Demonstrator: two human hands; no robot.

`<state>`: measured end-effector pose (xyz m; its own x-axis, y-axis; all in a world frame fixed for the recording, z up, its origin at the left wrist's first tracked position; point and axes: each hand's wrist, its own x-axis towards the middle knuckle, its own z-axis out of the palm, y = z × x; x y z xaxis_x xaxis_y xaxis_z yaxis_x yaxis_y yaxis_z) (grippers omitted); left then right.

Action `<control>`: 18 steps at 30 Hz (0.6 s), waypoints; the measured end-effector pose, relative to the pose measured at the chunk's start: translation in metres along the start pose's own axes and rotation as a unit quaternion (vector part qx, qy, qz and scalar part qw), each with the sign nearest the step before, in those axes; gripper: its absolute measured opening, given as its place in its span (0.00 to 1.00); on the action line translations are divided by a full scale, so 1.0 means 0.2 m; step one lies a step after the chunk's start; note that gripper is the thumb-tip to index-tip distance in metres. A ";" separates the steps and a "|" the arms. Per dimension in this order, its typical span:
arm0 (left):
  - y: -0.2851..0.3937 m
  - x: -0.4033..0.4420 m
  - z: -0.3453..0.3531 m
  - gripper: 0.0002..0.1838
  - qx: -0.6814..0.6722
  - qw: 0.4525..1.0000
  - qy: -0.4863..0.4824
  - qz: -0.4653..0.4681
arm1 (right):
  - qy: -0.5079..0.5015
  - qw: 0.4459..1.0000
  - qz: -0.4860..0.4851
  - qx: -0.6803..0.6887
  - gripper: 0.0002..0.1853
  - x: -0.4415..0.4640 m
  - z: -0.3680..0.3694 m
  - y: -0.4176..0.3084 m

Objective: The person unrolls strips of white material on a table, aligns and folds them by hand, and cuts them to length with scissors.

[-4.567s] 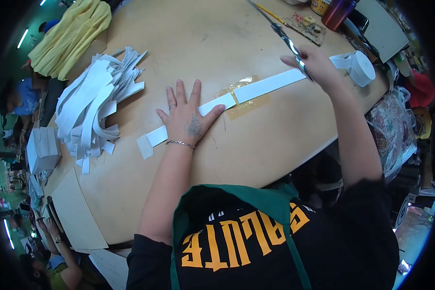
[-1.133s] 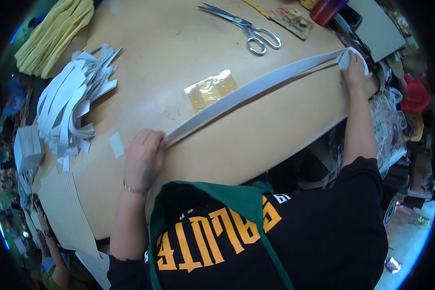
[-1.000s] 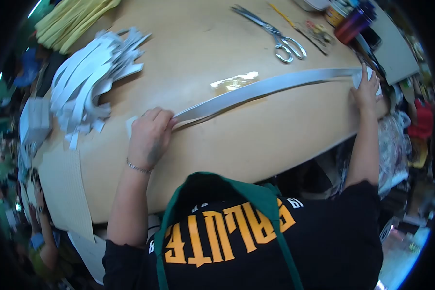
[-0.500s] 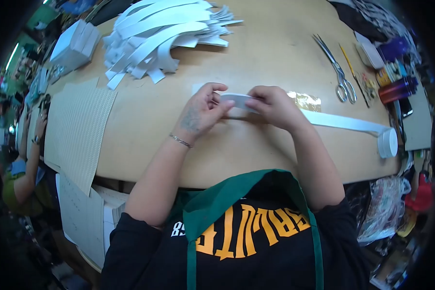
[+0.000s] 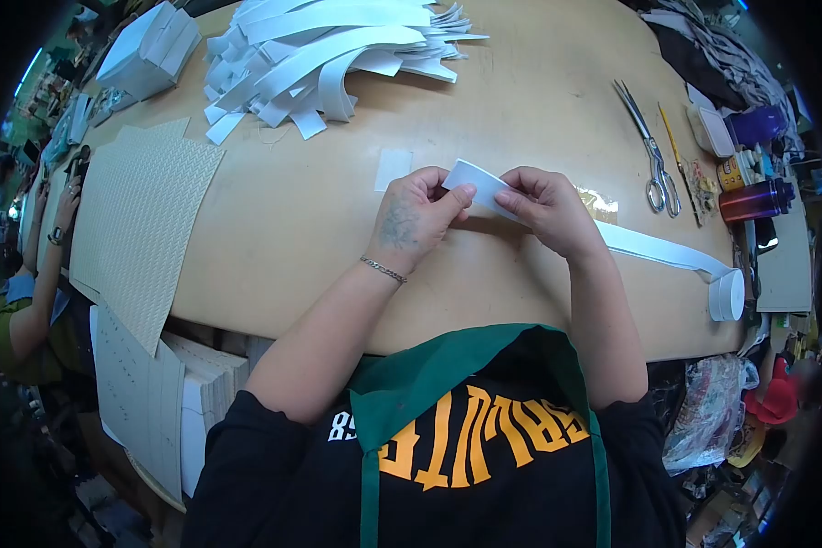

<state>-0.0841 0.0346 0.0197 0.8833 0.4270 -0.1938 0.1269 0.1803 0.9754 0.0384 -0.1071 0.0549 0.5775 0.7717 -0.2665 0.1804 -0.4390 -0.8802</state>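
A white flat strip [image 5: 480, 184] is pinched between my two hands above the table. Near its free end, my left hand [image 5: 417, 208] is closed with the thumb on top of the strip. My right hand [image 5: 550, 208] grips it a little further along, thumb on top as well. Past my right wrist the strip runs across the table to a white roll [image 5: 726, 295] at the right edge. Just beyond my left hand lies a small pale rectangle [image 5: 394, 171] on the tabletop. A shiny clear-yellowish piece [image 5: 598, 205] shows beside my right hand.
A pile of cut white strips [image 5: 329, 64] lies at the back, near a white box [image 5: 148, 53]. Scissors [image 5: 653, 155], a yellow pencil-like tool [image 5: 672, 137] and a purple bottle [image 5: 756, 200] are at right. Textured sheets [image 5: 142, 219] lie left, near another person's arm [image 5: 50, 265].
The strip's end has been raised and now tilts up to the left between my hands. The camera view has shifted slightly, and the pale rectangle shows more fully.
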 end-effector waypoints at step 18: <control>0.02 -0.03 0.02 0.09 -0.055 0.998 0.023 -0.015 | 0.057 0.987 -0.149 0.033 0.11 0.03 0.10 -0.03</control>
<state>-0.0870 0.0290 0.0252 0.8575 0.4600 -0.2304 0.1003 0.2897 0.9518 0.0247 -0.0892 0.0508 0.5928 0.8038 0.0502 0.3058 -0.1670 -0.9373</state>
